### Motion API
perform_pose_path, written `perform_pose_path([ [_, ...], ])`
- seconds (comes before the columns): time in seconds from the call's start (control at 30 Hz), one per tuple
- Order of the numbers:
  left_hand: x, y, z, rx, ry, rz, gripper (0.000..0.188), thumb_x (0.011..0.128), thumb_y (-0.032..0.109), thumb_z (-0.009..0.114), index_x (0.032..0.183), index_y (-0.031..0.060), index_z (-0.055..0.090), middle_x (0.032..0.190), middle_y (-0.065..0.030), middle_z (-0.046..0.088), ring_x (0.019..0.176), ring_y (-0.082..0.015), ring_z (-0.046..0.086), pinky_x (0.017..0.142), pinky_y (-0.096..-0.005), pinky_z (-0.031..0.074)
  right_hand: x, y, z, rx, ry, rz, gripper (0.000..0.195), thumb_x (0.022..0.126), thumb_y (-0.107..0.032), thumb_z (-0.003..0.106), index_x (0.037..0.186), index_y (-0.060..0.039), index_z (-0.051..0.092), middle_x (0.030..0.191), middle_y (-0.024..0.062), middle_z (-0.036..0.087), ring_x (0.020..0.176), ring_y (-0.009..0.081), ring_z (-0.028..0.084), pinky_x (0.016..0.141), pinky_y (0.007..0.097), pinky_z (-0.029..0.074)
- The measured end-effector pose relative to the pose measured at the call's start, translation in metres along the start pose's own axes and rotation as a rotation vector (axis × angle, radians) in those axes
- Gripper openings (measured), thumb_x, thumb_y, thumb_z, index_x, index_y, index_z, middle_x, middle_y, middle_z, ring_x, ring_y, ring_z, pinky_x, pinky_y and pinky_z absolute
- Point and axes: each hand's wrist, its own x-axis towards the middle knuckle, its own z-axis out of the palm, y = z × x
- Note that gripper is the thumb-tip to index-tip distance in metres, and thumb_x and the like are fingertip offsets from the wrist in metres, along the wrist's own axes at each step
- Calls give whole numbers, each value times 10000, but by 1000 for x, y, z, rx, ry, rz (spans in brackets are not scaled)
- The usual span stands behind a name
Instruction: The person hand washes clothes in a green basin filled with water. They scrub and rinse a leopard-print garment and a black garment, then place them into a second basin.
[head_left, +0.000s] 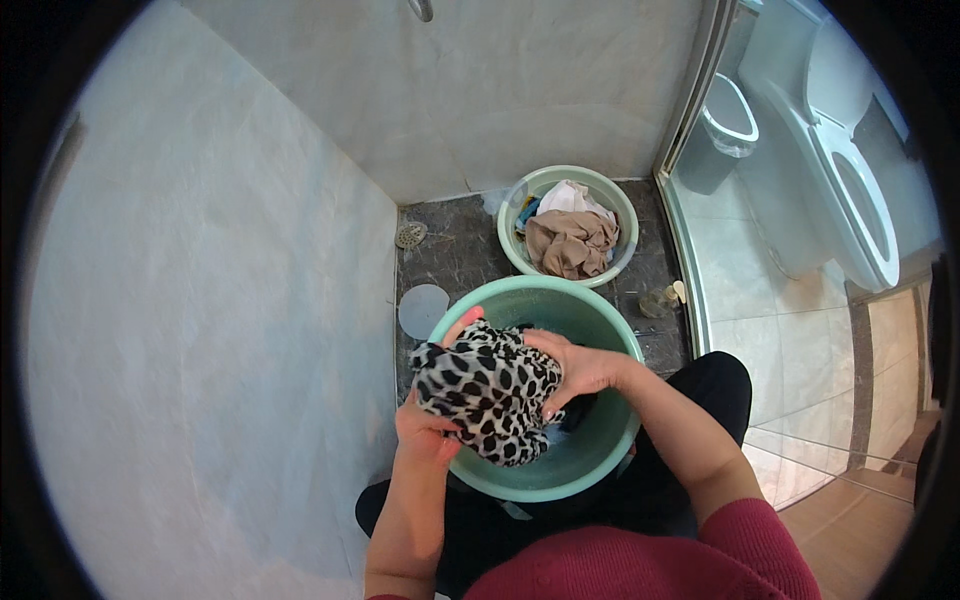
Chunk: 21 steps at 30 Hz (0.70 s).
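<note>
A bunched black-and-white leopard-print cloth (491, 386) is held above a green plastic basin (540, 487) that stands between my knees. My left hand (427, 427) grips the cloth's left side, its fingers partly hidden by the fabric. On the right side, my right hand (574, 367) presses against the cloth with thumb and fingers spread around it. Dark fabric (581, 409) lies lower in the basin, mostly covered by the cloth and my right hand. A little whitish liquid or foam shows near it.
Behind stands a paler basin (630, 247) holding brown cloth (570, 244) and white cloth (571, 196). A pump bottle (660, 301) is at the right, a round whitish disc (424, 311) and floor drain (410, 235) at the left. Beyond the glass are a waste bin (709, 161) and toilet (855, 195).
</note>
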Motion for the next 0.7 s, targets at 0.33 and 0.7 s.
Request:
perform_pose_path([
  [0.33,19,-5,-29,-197,3,18,574,573,183,371,1079,-47,510,1101,-194,543,1039,-327,497,945,-418,364,2,11,35,1016,339,126,592,612,47,650,1161,-16,439,1088,130,528,1020,232,507,868,345,423],
  [0.7,48,-59,-48,-128,-99,-222,432,898,367,377,1229,94,428,1223,-97,476,1089,-213,477,937,-391,387,-7,-85,73,-475,386,-421,601,531,-170,667,1116,-203,534,1313,114,359,1020,306,442,768,431,325],
])
